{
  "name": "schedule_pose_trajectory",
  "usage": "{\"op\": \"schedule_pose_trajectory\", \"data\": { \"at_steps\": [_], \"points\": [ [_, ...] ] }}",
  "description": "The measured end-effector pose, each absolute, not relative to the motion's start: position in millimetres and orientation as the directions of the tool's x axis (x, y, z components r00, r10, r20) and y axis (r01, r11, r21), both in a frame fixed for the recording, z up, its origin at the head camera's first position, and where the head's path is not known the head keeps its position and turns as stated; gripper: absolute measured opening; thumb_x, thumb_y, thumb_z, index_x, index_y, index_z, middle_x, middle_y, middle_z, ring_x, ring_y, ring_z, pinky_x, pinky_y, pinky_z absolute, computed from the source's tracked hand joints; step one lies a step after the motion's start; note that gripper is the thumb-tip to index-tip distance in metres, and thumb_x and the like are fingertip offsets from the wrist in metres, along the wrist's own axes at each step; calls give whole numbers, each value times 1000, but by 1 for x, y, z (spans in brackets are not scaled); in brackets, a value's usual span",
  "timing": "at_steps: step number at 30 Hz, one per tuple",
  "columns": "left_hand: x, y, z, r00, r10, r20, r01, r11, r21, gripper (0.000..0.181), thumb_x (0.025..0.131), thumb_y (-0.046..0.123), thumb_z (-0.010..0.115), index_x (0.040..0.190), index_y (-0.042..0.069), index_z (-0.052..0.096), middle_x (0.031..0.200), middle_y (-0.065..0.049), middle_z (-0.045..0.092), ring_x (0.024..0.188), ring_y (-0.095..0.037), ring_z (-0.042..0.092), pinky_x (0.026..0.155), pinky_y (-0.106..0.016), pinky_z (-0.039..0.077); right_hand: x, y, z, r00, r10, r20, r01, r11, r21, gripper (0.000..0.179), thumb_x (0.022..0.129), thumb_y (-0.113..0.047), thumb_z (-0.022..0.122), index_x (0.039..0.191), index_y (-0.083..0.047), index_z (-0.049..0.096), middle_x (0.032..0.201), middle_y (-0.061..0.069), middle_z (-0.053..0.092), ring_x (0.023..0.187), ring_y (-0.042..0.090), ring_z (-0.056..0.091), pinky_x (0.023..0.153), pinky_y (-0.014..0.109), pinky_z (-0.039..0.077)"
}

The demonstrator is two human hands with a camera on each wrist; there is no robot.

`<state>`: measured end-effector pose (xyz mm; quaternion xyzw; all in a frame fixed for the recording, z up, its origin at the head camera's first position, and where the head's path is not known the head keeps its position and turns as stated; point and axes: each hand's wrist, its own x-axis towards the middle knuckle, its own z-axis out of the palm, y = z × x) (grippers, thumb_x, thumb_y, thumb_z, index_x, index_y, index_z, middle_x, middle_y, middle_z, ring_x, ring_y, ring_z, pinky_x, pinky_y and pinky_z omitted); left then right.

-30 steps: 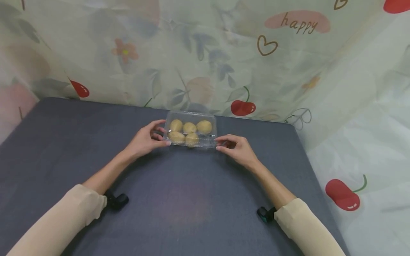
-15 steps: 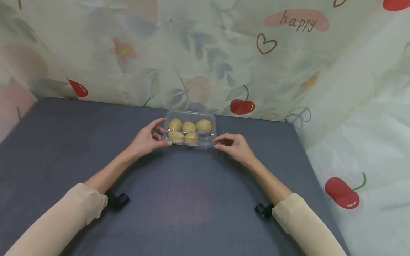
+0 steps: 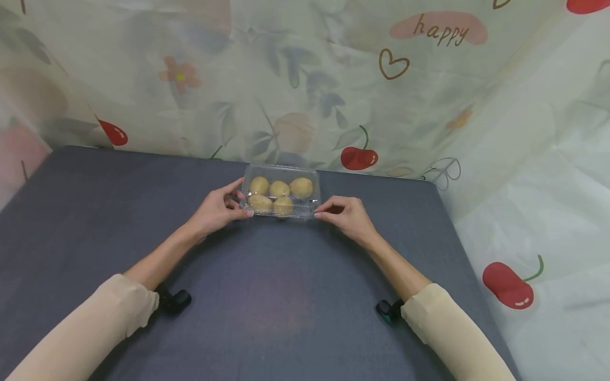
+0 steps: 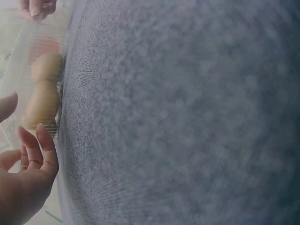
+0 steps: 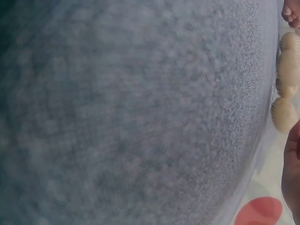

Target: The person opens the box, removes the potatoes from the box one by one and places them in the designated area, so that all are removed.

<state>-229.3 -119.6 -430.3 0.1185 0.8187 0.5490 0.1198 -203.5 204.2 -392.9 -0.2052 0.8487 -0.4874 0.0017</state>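
A clear plastic clamshell box (image 3: 305, 208) sits near the back edge of the table, its lid down. Several yellow-brown potatoes (image 3: 302, 188) lie inside, in two rows. My left hand (image 3: 215, 212) holds the box's left end, thumb at the front corner and index finger farther back; in the left wrist view the fingertips of this hand (image 4: 28, 183) touch the ribbed wall. At the front right corner, my right hand (image 3: 350, 217) pinches the rim between thumb and index finger. Only part of the right hand (image 5: 291, 178) shows in the right wrist view.
A dark grey cloth covers the table (image 3: 276, 296). Just behind the box hangs a printed curtain (image 3: 286, 79) with cherries and flowers, and more of it hangs along the right side. A small black device (image 3: 176, 300) is worn on the left wrist.
My right hand has moved slightly left, and its thumb and index finger have closed on the box's front right corner. My left hand stays at the left end.
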Motion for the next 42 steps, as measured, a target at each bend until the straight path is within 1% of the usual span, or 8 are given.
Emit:
{"op": "schedule_pose_trajectory", "data": {
  "at_steps": [7,10,15,19,25,32,39,42],
  "points": [
    [-227,-119,-431,-942,329,-66,47,326,944,87,91,17,75,159,18,20,110,-10,49,70,-12,46,60,-26,38,-207,204,-394,-910,-362,205,-358,432,-828,6,85,-2,78,90,2,77,88,13,73,78,35,67,64,23,54],
    [-226,-119,-432,-944,324,-62,36,289,956,85,92,13,74,159,19,22,105,-11,51,71,-11,49,63,-26,40,-207,203,-394,-906,-370,205,-362,429,-827,7,84,-2,78,89,2,77,89,13,73,78,31,68,66,24,55],
    [-228,-120,-434,-948,315,-44,35,243,969,81,91,6,73,158,15,27,99,-12,54,78,-9,59,69,-23,46,-208,202,-393,-908,-367,203,-360,433,-826,7,84,-2,78,89,3,77,88,13,73,77,26,68,66,25,56],
    [-230,-119,-435,-951,306,-41,40,254,966,80,91,5,72,157,13,28,96,-12,54,77,-10,59,67,-22,45,-207,202,-393,-910,-359,206,-360,441,-822,6,84,-1,78,88,3,77,88,13,73,77,29,68,66,25,56],
    [-231,-118,-434,-955,291,-49,38,286,957,80,90,8,73,157,15,31,94,-12,55,75,-18,58,61,-23,42,-206,201,-392,-913,-347,214,-360,441,-822,5,84,0,78,88,3,77,87,14,73,78,34,68,65,24,55],
    [-231,-117,-433,-954,296,-55,31,277,960,80,90,9,74,157,17,31,94,-12,56,75,-21,58,60,-24,41,-207,202,-391,-904,-349,247,-392,446,-804,5,83,0,79,86,3,77,85,14,73,73,27,67,63,22,54],
    [-231,-115,-430,-956,289,-54,27,269,963,80,90,9,74,157,16,31,93,-12,58,81,-20,63,66,-26,46,-208,204,-386,-904,-341,257,-392,425,-816,6,85,-1,77,87,5,76,86,15,71,77,43,63,62,22,51],
    [-230,-115,-429,-957,285,-60,21,272,962,80,90,10,74,157,17,31,93,-12,59,83,-21,64,68,-27,46,-208,203,-385,-901,-346,260,-398,423,-814,5,85,0,77,87,4,76,86,16,71,77,43,63,63,22,51]
  ]
}}
